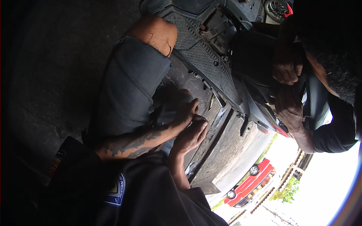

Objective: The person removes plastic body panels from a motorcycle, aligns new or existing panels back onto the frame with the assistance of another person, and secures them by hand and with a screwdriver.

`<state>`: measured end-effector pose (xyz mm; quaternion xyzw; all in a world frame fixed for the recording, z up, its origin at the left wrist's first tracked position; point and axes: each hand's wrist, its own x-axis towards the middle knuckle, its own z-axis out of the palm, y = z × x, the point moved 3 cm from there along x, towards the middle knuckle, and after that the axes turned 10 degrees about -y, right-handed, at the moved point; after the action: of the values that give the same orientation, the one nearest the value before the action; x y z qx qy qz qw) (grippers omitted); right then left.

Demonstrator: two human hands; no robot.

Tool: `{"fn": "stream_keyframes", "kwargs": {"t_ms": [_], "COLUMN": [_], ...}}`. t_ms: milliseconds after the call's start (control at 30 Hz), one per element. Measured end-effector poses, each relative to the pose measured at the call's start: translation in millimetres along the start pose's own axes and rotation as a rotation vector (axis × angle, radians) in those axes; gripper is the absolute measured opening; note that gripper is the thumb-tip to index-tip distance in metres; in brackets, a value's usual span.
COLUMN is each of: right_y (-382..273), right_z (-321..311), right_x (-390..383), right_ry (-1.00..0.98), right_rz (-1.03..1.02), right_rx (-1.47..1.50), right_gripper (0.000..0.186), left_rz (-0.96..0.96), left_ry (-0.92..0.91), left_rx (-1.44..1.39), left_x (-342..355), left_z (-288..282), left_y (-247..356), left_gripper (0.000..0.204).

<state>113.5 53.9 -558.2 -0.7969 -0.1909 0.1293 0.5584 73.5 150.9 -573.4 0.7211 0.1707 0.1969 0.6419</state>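
Note:
My left hand (187,112), at the end of a tattooed forearm, is closed beside my bent knee. Just below it, my right hand (194,134) is curled closed with its thumb up, and the two hands appear to touch. Whatever they hold, if anything, is hidden by the fingers. Ahead of them lies a dark scooter (230,81) with a textured footboard (213,58). An uncovered compartment (219,32) in that footboard shows mechanical parts. A kickstand-like black lever (218,97) sticks out under the footboard, nearest to my hands.
At the right a co-worker in dark clothing leans over the scooter, one hand (287,69) and the other hand (289,107) on its dark bodywork. A red car (250,182) stands outside in bright light. A wheel (277,9) shows at the top right.

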Motion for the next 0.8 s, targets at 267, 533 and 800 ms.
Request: {"fn": "stream_keyframes", "kwargs": {"t_ms": [267, 533, 800], "right_y": [0.5, -0.6, 1.3], "right_z": [0.1, 0.3, -0.8], "right_x": [-0.3, 0.9, 1.1], "right_ry": [0.009, -0.002, -0.011], "right_rz": [0.013, 0.004, -0.003], "right_rx": [0.032, -0.001, 0.022], "right_gripper": [0.04, 0.04, 0.04], "left_rz": [0.042, 0.097, 0.153], "left_ry": [0.014, 0.037, 0.065], "left_rx": [0.063, 0.151, 0.258], "left_x": [-0.6, -3.2, -4.0], "left_z": [-0.8, -2.4, -4.7], "left_y": [0.4, 1.9, 4.9], "left_gripper": [0.013, 0.013, 0.013]}}
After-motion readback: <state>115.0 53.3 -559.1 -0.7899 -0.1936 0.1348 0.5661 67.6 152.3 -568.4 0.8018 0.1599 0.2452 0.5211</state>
